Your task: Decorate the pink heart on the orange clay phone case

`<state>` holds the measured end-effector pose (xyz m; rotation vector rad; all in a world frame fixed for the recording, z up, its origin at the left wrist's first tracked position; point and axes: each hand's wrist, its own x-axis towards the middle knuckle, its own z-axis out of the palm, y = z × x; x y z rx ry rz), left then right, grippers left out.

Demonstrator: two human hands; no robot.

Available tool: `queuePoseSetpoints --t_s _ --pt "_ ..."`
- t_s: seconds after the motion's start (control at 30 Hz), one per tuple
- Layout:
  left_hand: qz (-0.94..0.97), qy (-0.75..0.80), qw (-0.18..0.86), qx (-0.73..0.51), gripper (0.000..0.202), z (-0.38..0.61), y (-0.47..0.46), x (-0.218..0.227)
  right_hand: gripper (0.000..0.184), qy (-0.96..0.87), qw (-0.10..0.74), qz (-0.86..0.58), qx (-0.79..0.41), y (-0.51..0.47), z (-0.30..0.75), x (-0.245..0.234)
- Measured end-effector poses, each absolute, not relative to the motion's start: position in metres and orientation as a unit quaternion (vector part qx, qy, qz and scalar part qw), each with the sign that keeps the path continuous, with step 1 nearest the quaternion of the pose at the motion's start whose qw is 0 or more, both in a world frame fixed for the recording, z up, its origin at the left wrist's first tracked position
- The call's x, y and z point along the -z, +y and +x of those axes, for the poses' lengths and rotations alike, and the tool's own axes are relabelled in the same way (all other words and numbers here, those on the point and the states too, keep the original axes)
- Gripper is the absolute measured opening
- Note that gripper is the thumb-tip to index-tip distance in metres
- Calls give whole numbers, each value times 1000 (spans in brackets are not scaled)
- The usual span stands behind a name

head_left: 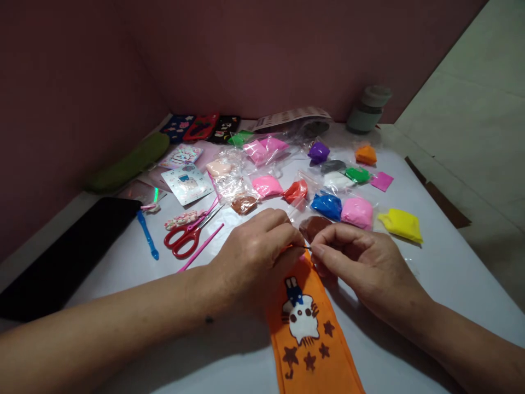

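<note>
Fingers of the left hand [256,254] and right hand [361,262] close together, pinching a thin dark tool [305,248] above the orange felt strip [311,334] on the white bench [430,257].

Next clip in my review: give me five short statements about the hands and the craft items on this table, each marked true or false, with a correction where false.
1. Both hands meet at the top end of the orange strip. True.
2. The left hand holds the red scissors. False: the scissors lie on the table to the left of it, untouched.
3. The strip bears a white cat figure and brown stars. True.
4. The yellow clay packet lies far left, by the black case. False: it lies at the right, beyond the right hand.
5. The right hand is spread flat on the table. False: its fingertips are pinched together, facing the left hand's.
</note>
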<state>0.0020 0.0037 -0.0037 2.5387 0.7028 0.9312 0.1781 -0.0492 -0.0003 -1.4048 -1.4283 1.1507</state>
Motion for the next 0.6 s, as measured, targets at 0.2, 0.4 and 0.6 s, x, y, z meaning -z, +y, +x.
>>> queuePoseSetpoints --t_s 0.2,0.4,0.6 --pt "905 246 153 -312 13 1 3 2 7 -563 410 -549 -462 -51 177 1" --pt "902 256 154 -313 10 2 3 3 7 -570 403 -558 -448 -52 177 2" --pt "905 254 151 -305 6 3 2 3 7 -572 400 -559 -448 -52 177 2"
